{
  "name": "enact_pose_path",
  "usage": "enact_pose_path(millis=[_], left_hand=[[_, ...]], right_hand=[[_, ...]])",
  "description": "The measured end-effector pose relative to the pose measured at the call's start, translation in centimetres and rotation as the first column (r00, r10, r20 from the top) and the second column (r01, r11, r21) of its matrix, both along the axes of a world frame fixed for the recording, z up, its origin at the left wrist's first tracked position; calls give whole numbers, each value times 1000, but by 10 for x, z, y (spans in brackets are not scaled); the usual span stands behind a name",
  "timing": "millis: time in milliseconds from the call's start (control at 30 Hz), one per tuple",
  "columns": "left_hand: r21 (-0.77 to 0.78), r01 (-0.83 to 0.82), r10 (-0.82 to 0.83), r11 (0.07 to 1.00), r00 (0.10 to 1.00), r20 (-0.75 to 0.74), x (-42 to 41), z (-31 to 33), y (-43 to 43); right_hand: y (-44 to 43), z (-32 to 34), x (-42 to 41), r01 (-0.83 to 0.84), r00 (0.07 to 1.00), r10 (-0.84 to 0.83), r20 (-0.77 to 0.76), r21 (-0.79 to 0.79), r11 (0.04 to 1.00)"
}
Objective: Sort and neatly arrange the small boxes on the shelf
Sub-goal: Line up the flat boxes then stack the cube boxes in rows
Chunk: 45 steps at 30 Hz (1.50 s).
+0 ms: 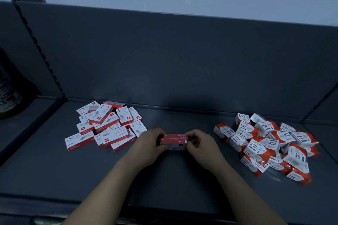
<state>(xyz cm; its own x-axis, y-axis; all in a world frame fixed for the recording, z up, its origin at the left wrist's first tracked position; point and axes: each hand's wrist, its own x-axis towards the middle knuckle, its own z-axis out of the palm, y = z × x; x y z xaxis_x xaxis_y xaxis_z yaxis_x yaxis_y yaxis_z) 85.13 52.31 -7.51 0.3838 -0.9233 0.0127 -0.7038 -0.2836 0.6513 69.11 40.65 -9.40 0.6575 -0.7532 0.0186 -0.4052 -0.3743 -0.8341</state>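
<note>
A: Quick pass on my feed, big to small. What have I got?
B: Dark shelf (173, 179) fills the frame. Staple pile (108, 124) at centre left, its boxes lying every which way. Paper-clip pile (265, 144) at centre right, same mess. The heaps are well apart.
A: And the piece in play?
B: Two staple boxes (173, 141), dead centre between the heaps and a bit nearer the staple side. One sits flush behind the other, red sides up. Their long axis runs left-right across the frame, parallel to the shelf's front edge. The short ends point at the two piles.
A: Hands?
B: Left hand (148, 144) grips the left short end, fingers curled round it. Right hand (203, 146) pinches the right end the same way. One hand per end, so neither is nearer. I can't tell if the pair rests on the shelf or hangs just above it.
A: Next move?
B: My guess is I square the pair and set it down to start a row. The axis already matches the shelf edge, so I'd expect a slide toward the upper or left part of the frame, with no turn.
</note>
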Motion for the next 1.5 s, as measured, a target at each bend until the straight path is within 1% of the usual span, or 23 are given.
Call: enact_pose_path(millis=[100,300,433,533,633,667,700,767,800,867,933,1033,1200,1300,1400,1500], left_hand=[[23,-11,10,1000,1000,18,1,2,22],[65,-44,44,997,999,3,1,6,65],[107,-46,47,993,999,-8,5,8,87],[140,-29,36,990,998,-50,9,16,95],[146,-73,85,987,994,-74,22,31,100],[115,-105,110,988,993,-38,29,35,101],[80,-138,135,987,990,41,37,39,102],[22,-197,184,980,946,269,53,42,100],[15,-214,195,977,913,357,60,41,97],[51,-224,176,973,869,463,71,38,89],[106,-211,131,972,854,503,78,33,81],[159,-190,88,969,863,497,81,28,74],[189,-200,74,961,851,520,82,24,67],[196,-204,83,959,866,493,82,22,65],[208,-201,94,957,896,434,84,21,65],[209,-169,76,963,918,390,86,20,66]], right_hand=[[21,2,3,-29,999,29,-15,-9,1000],[57,9,4,-140,989,139,-58,-6,990],[72,14,3,-223,966,219,-137,-17,975],[69,20,4,-286,934,260,-245,-78,955],[57,25,8,-283,923,210,-321,-202,938],[52,26,12,-277,924,190,-333,-235,932],[49,28,17,-269,924,170,-344,-264,926],[44,31,32,-257,925,132,-357,-330,908],[43,34,42,-257,923,117,-366,-360,897],[44,37,65,-266,911,102,-399,-381,886],[45,38,86,-275,889,95,-447,-356,893],[45,32,110,-273,867,95,-490,-305,912],[43,27,126,-274,852,109,-513,-257,927],[41,29,126,-255,851,95,-516,-250,934],[38,32,120,-221,867,74,-493,-248,943],[33,34,105,-136,917,66,-393,-153,979]])
